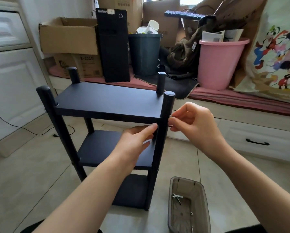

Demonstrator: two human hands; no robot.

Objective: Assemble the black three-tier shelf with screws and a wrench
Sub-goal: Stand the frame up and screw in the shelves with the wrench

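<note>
- Black shelf (107, 100) stands upright on the tiled floor (31, 174), all three boards sitting between four round posts; looks mostly assembled.
- Right hand (191, 121) pinches a small screw (172, 116) against the near-right post (166, 115), level with the top board; fingers curled around it.
- Left hand (139, 138) reaches in under the top board, fingers fairly straight and touching the same post from the inner side; the grip looks like bracing, not clamping.
- Handling guess: stiff panels, light frame, smooth painted posts that could be slippery; may wobble until every joint is tight. Best held by a post close to the joint. The screw is tiny, easy to drop.
- Grey tray (188, 206) on the floor just right of the shelf base holds the wrench (177, 196) and a few small fasteners; wrench untouched.
- Behind: cardboard box (68, 36), black computer tower (113, 46), dark bin (145, 53), pink bucket (221, 63), all well apart on a cushioned ledge.
- Nothing blocks the joint; the tray sits near the right forearm, could get knocked.
</note>
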